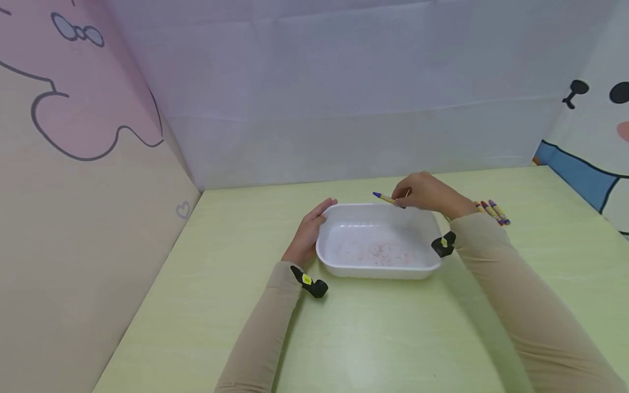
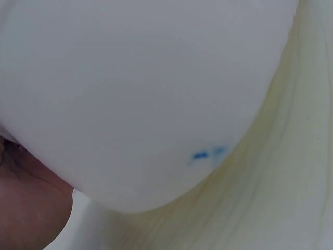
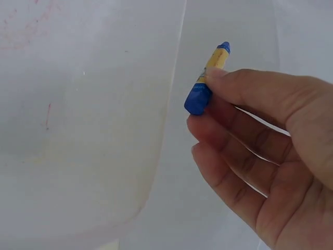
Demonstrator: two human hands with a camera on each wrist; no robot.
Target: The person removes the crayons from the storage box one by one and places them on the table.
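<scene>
A blue crayon [image 1: 384,197] [image 3: 217,58] with a yellow wrapper is pinched between the thumb and fingers of my right hand [image 1: 426,192] [image 3: 270,130]. That hand is over the far right rim of a white rectangular dish [image 1: 378,272] [image 3: 78,177]. The dish's inside carries faint reddish marks. At its left side, my left hand [image 1: 308,232] [image 2: 31,198] holds the dish wall, thumb at the rim and fingers along the outside. Blue smudges [image 2: 200,155] mark the outer wall in the left wrist view.
Three more crayons [image 1: 491,211] with yellow wrappers lie side by side on the pale green table [image 1: 354,333], right of the dish. A whitish sheet [image 1: 344,109] stands behind the table, and panels with cartoon drawings flank it on both sides.
</scene>
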